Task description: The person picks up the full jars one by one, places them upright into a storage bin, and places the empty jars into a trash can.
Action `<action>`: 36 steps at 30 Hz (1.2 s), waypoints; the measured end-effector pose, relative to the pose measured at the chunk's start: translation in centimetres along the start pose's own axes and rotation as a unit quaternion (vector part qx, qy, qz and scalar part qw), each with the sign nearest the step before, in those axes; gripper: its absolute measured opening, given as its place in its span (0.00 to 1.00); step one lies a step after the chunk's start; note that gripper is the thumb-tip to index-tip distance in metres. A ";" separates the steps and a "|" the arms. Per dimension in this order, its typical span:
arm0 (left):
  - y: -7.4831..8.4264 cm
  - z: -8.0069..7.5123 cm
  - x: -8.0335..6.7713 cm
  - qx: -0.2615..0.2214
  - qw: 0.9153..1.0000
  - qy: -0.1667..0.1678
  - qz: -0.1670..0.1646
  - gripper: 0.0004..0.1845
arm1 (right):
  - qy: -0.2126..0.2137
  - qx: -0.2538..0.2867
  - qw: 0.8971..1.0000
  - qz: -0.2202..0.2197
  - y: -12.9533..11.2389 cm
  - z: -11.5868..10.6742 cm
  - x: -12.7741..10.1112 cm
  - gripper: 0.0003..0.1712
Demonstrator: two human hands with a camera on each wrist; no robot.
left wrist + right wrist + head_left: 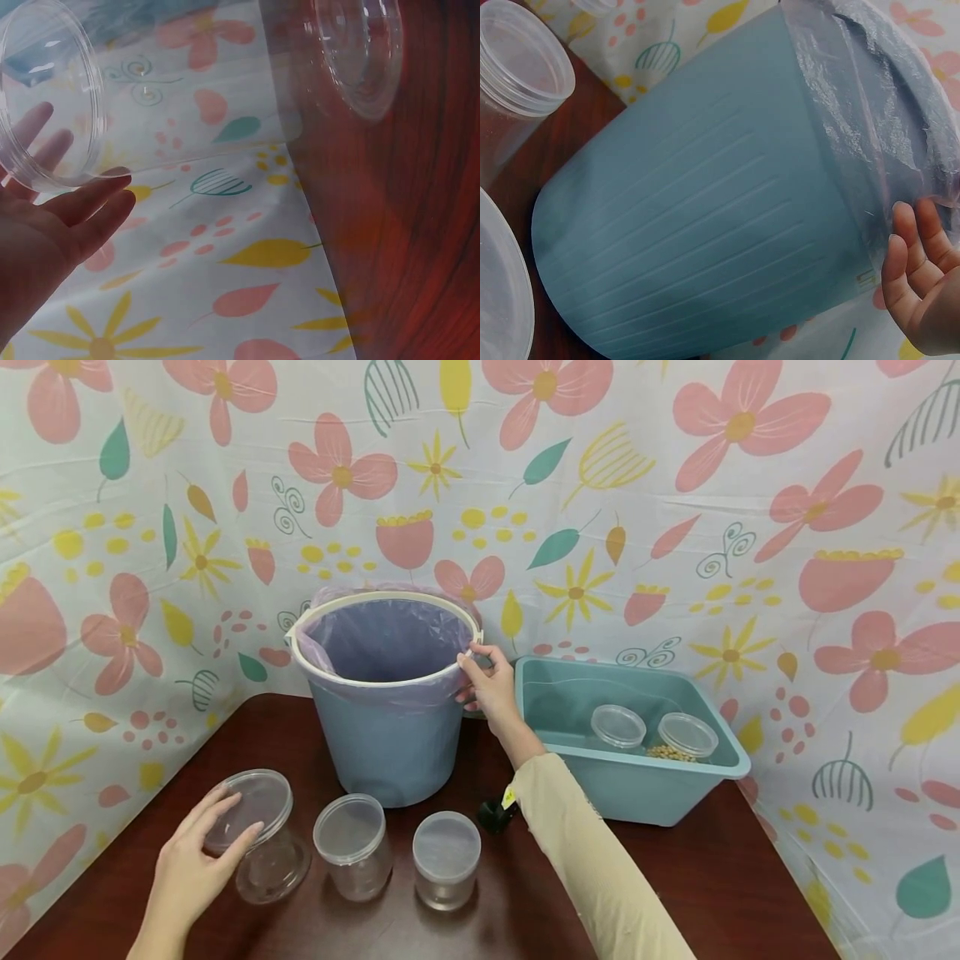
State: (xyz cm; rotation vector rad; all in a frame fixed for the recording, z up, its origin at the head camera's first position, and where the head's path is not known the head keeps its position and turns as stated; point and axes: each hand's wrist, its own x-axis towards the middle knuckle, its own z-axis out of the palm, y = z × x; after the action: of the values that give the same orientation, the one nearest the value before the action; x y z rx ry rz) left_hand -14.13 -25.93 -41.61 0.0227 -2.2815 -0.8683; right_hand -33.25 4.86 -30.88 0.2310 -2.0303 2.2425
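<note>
3 jars (352,843) in a row before the bin (386,710), tub (630,768) to its right, 2 jars (651,735) inside

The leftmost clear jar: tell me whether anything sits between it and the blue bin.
Nothing visible does. The leftmost jar, under the left hand, has bare table between it and the blue bin; the other jars stand to its right.
</note>
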 end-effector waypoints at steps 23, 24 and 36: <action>-0.5 0.6 0.0 -0.039 0.997 0.043 0.045 0.38 | -0.014 -0.018 1.000 -0.009 -0.1 -0.4 -0.1 0.21; -0.5 0.6 0.0 -0.040 0.997 0.048 0.049 0.37 | -0.013 -0.018 1.000 -0.010 -0.1 -0.4 -0.1 0.20; 0.2 1.2 0.0 -0.043 0.994 0.092 0.037 0.36 | -0.012 -0.025 1.000 -0.008 -0.2 -0.4 -0.5 0.21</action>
State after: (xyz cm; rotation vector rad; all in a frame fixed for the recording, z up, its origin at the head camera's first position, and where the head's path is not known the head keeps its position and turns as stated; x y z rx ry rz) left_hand -14.80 -25.06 -42.11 -0.0207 -2.0599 -0.8881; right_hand -32.79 5.25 -30.82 0.2718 -2.0862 2.1863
